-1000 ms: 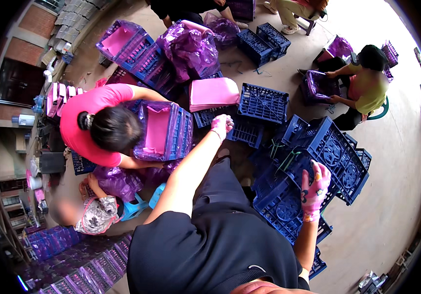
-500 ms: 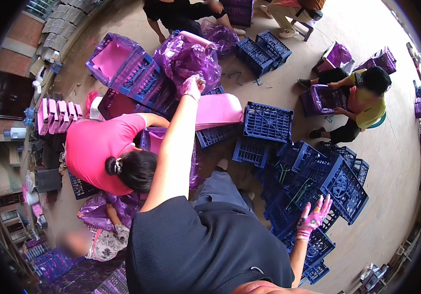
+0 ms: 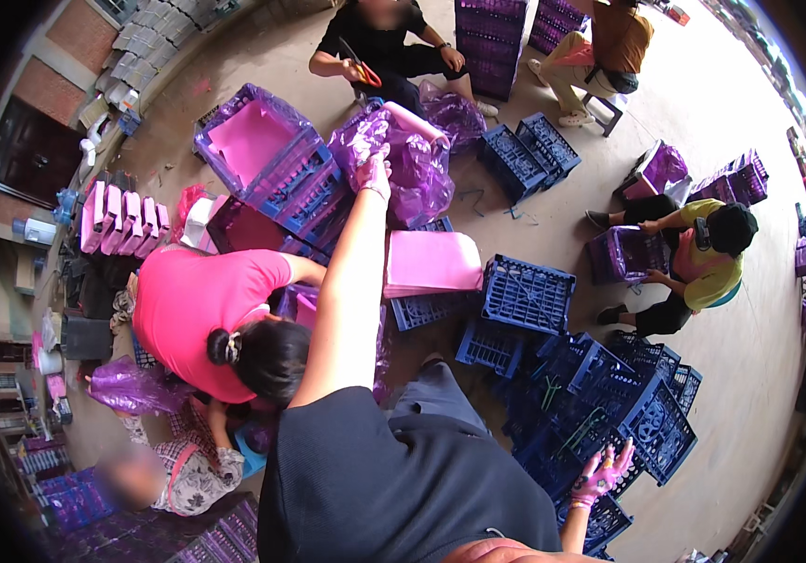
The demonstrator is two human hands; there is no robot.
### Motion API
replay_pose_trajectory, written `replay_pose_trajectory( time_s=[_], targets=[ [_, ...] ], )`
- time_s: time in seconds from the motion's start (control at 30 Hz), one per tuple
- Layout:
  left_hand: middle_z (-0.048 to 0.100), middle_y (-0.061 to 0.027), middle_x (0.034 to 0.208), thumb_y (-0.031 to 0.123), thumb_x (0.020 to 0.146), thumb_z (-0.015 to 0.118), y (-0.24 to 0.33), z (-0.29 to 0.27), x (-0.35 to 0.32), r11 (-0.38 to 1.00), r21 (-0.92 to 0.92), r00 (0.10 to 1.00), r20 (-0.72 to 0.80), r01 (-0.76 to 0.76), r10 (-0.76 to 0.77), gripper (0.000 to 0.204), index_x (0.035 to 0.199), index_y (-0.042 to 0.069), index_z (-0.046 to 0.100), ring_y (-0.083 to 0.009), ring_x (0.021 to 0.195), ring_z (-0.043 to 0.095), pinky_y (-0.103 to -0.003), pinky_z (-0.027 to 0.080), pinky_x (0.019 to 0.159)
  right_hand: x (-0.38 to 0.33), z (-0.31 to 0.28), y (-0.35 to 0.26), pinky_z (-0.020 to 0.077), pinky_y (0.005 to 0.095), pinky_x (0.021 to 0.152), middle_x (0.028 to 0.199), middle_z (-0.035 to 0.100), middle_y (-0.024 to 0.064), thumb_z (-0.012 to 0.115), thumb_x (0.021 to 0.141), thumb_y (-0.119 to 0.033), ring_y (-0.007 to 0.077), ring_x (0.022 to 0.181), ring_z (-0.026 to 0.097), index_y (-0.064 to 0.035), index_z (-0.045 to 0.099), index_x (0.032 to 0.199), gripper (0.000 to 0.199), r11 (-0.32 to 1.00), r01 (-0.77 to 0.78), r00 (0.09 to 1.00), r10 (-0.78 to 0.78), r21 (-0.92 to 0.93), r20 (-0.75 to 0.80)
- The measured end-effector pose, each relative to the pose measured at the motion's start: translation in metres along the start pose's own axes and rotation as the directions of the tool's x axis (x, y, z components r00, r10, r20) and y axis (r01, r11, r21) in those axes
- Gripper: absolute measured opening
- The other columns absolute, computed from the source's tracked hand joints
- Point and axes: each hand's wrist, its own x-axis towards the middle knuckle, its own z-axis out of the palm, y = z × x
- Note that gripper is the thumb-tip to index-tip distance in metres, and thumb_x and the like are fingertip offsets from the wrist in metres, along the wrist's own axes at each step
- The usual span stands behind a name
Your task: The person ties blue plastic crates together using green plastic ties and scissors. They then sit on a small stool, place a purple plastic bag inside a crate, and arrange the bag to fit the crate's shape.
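My left hand (image 3: 373, 175), in a patterned glove, is stretched far forward, its fingers closed on the near side of a crumpled purple plastic bag (image 3: 414, 178). The bag lies heaped over crates, with a rolled pink sheet (image 3: 416, 122) poking out of its top. Just nearer is a stack of pink sheets (image 3: 433, 264) lying on a blue crate. Off to the right, my right hand (image 3: 604, 472) wears a pink patterned glove. Its fingers are spread and hold nothing, above a jumbled pile of blue plastic crates (image 3: 562, 413).
Close on my left bends a person in a pink shirt (image 3: 206, 319); another person (image 3: 201, 464) sits behind. A person in black (image 3: 384, 47) holds scissors (image 3: 362, 70) beyond the bag. Purple-lined crates (image 3: 257, 145) stand front left. One person (image 3: 703, 263) works at a crate on the right.
My left hand has gone from the bag's lower edge onto its film. My right hand stays spread over the crates. The person in black has raised scissors. The view has shifted.
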Motion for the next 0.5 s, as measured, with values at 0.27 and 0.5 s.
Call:
replay_pose_trajectory(
  time_s=[0.27, 0.5],
  targets=[
    [0.034, -0.0107, 0.141, 0.021, 0.066, 0.073, 0.009, 0.081, 0.096, 0.244, -0.946, 0.938, 0.128, 0.213, -0.322, 0.084, 0.14, 0.009, 0.034, -0.0288, 0.131, 0.026, -0.048, 0.017, 0.106, -0.004, -0.008, -0.008, 0.0335, 0.0368, 0.103, 0.144, 0.037, 0.0117, 0.048, 0.08, -0.014, 0.0307, 0.135, 0.029, 0.0041, 0.054, 0.118, 0.043, 0.994, -0.089, 0.992, 0.093, -0.056, 0.083],
    [0.046, -0.012, 0.122, 0.03, 0.076, 0.064, 0.003, 0.078, 0.191, -0.674, -0.568, 0.797, 0.601, 0.473, 0.053, 0.057, 0.124, 0.007, 0.044, -0.0297, 0.114, 0.039, -0.052, 0.031, 0.094, 0.025, -0.011, -0.012, 0.0284, 0.0488, 0.107, 0.138, 0.04, 0.0218, 0.056, 0.071, -0.014, 0.0418, 0.13, 0.033, 0.0009, 0.061, 0.087, 0.022, 0.998, -0.066, 0.995, 0.067, -0.013, 0.075]
  ],
)
